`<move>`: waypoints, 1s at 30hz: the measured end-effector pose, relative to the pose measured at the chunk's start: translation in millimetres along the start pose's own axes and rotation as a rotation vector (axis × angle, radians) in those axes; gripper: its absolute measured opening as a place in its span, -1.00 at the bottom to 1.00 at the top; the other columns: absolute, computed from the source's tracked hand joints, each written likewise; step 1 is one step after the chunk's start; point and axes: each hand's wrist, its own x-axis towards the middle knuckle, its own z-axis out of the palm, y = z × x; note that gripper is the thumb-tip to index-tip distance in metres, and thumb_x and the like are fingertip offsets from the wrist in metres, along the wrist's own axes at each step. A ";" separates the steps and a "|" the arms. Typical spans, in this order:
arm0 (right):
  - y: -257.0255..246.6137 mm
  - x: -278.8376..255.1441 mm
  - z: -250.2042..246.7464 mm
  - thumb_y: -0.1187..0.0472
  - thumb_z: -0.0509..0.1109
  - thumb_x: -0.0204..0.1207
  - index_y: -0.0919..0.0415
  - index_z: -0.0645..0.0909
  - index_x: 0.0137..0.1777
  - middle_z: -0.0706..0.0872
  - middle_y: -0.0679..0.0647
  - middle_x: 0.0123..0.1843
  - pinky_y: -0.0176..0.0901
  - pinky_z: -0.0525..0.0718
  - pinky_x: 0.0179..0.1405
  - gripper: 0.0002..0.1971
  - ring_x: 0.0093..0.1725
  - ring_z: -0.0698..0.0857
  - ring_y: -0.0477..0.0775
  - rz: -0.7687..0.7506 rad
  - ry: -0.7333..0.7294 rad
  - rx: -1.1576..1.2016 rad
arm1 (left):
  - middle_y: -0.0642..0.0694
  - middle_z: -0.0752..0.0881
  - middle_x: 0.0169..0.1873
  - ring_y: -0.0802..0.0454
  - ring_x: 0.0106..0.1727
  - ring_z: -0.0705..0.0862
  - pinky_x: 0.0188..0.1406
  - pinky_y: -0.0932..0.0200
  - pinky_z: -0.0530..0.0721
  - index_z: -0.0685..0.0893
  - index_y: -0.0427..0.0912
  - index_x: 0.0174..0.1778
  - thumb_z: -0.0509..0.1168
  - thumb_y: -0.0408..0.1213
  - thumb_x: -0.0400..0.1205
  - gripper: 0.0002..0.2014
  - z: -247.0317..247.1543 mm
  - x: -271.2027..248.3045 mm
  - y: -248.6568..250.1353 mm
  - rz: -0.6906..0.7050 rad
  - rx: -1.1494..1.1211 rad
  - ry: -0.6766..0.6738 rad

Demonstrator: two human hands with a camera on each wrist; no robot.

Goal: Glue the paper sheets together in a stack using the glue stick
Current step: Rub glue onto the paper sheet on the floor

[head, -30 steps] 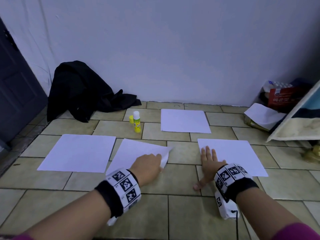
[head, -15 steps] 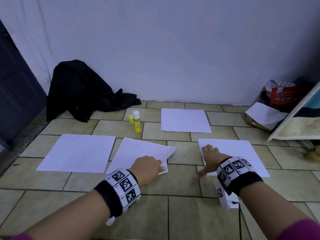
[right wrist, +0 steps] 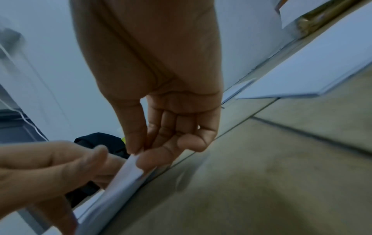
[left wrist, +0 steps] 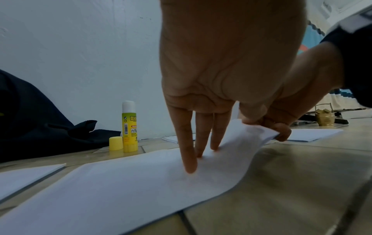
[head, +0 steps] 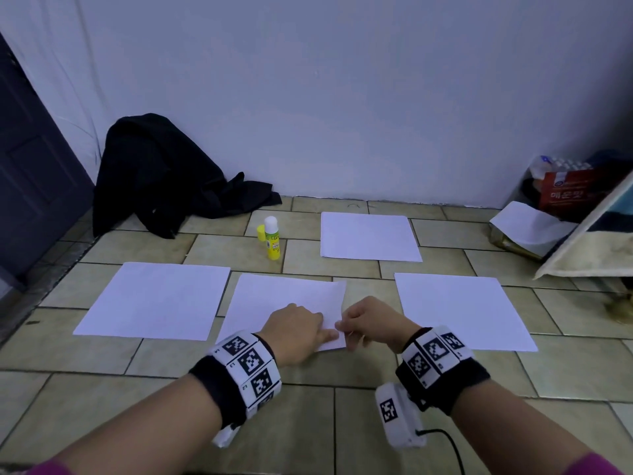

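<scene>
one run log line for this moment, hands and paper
left hand: fingers press middle sheet | right hand: pinches its raised right edge | glue stick: uncapped, upright, untouched

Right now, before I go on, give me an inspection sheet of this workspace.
Surface: tiled floor, sheets laid flat on it.
Job's things: middle sheet with its near right corner lifted; left sheet; right sheet; far sheet; glue stick upright, uncapped, yellow cap beside it.
Clutter: black cloth; red box.
Hands: left hand presses the middle sheet; right hand pinches its corner.
Cables: black cable from the right wrist unit.
Surroundings: white wall; dark door.
</scene>
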 end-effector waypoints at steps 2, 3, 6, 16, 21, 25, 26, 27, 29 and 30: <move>4.1 4.9 0.6 0.29 0.42 0.55 0.22 0.48 -0.49 0.65 0.04 -0.55 -0.30 0.41 -0.50 -0.63 -0.54 0.59 -0.09 0.019 0.038 0.017 | -0.21 0.66 0.12 -0.18 0.18 0.55 -0.11 0.09 0.38 0.56 -0.20 0.14 0.00 0.22 0.70 -0.47 1.1 0.4 -3.0 0.019 0.016 -0.002; 5.8 6.4 0.8 0.28 0.46 0.52 0.22 0.47 -0.51 0.64 0.05 -0.57 -0.31 0.40 -0.53 -0.63 -0.57 0.57 -0.10 0.031 0.050 0.023 | -0.20 0.66 0.13 -0.18 0.19 0.54 -0.10 0.08 0.38 0.54 -0.19 0.18 0.03 0.25 0.68 -0.46 1.5 -0.2 -4.5 0.027 0.026 -0.006; 9.4 8.9 2.2 0.26 0.55 0.44 0.23 0.48 -0.50 0.61 0.01 -0.64 -0.35 0.37 -0.58 -0.64 -0.65 0.53 -0.13 0.068 0.065 0.064 | -0.15 0.64 0.13 -0.17 0.16 0.55 -0.12 0.09 0.38 0.52 -0.17 0.24 0.18 0.33 0.57 -0.38 1.7 -3.0 -6.3 0.060 0.067 -0.013; 17.2 10.3 -5.5 0.19 0.55 0.46 0.29 0.55 -0.48 0.57 -0.07 -0.74 -0.43 0.43 -0.65 -0.65 -0.73 0.50 -0.19 0.157 0.100 -0.035 | -0.05 0.67 0.17 -0.11 0.23 0.58 0.06 0.15 0.48 0.61 -0.11 0.31 0.24 0.13 0.65 -0.55 -8.6 -6.2 -16.1 0.039 -0.121 -0.021; 19.8 13.7 -8.1 0.09 0.54 0.43 0.19 0.49 -0.54 0.58 -0.02 -0.52 -0.36 0.49 -0.42 -0.60 -0.50 0.49 -0.11 0.198 0.145 -0.376 | -0.05 0.54 -0.32 -0.18 -0.13 0.57 -0.26 0.14 0.37 0.54 -0.22 -0.05 0.06 -0.24 0.74 -0.80 -10.2 -11.1 -13.9 -0.032 -0.029 0.156; 19.7 15.7 -4.4 0.08 0.61 0.31 0.16 0.40 -0.34 0.51 0.01 -0.35 -0.22 0.44 -0.37 -0.61 -0.34 0.50 -0.01 0.217 0.270 -0.375 | -0.08 0.56 0.39 -0.16 0.21 0.62 0.00 0.10 0.51 0.34 -0.12 0.55 -0.01 -0.35 0.73 -0.57 -13.4 -14.7 -6.7 -0.075 0.017 0.286; 18.1 15.1 -4.0 0.07 0.59 0.35 0.16 0.42 -0.22 0.53 0.01 -0.26 -0.19 0.44 -0.32 -0.64 -0.24 0.54 0.01 0.178 0.354 -0.339 | -0.07 0.49 0.47 -0.14 0.26 0.61 0.03 0.11 0.52 0.25 -0.13 0.62 -0.02 -0.35 0.73 -0.52 -12.8 -16.0 -3.6 -0.058 0.030 0.298; 15.4 13.8 -3.8 0.05 0.54 0.42 0.17 0.45 -0.12 0.57 0.01 -0.19 -0.17 0.47 -0.25 -0.68 -0.16 0.56 0.03 0.122 0.442 -0.252 | -0.06 0.42 0.54 -0.13 0.30 0.58 0.05 0.10 0.52 0.17 -0.14 0.65 -0.02 -0.35 0.74 -0.49 -12.1 -17.4 -0.5 -0.037 0.042 0.301; 7.0 10.2 -3.1 -0.03 0.36 0.58 0.22 0.50 -0.08 0.65 0.05 -0.19 -0.12 0.54 -0.22 -0.71 -0.22 0.59 0.05 0.023 0.493 0.057 | -0.06 0.34 0.59 -0.11 0.35 0.55 0.09 0.07 0.53 0.09 -0.16 0.67 -0.02 -0.34 0.75 -0.47 -8.1 -18.8 3.6 0.006 0.071 0.292; 2.6 8.8 -2.3 -0.07 0.29 0.62 0.25 0.50 -0.05 0.67 0.08 -0.22 -0.12 0.56 -0.30 -0.67 -0.32 0.60 0.05 0.011 0.445 0.209 | -0.07 0.34 0.59 -0.11 0.36 0.54 0.12 0.05 0.54 0.08 -0.16 0.67 -0.02 -0.32 0.75 -0.48 -5.5 -19.2 4.6 0.025 0.078 0.281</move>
